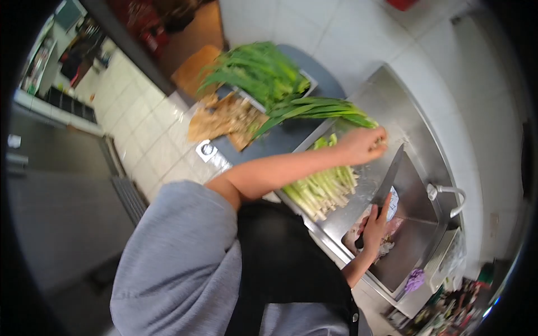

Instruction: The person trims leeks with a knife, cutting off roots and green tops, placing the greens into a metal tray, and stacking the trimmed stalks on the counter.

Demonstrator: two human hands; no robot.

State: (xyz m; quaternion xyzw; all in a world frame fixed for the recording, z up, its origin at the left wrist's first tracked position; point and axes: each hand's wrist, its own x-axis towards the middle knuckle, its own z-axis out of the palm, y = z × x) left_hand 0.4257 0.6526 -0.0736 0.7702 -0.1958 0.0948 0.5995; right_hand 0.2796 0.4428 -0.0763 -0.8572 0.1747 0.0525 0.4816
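My left hand [364,145] is closed around the end of a bunch of green onions [314,109], whose long leaves stretch left over the grey surface. In my right hand [374,227] is a large kitchen knife [390,173], held by its dark handle with the blade pointing up and away over the sink edge. Beneath my left forearm, pale green onion stalks [322,193] lie side by side on the steel drainboard [367,179]. A heap of green onion leaves [263,73] rests in a light tray beyond my left arm.
The steel sink basin [417,199] holds scraps and a bag, with a white faucet [448,193] behind it. Brown paper with root trimmings [227,120] lies on the grey table [246,148]. A purple cloth [414,280] hangs at the sink's near corner.
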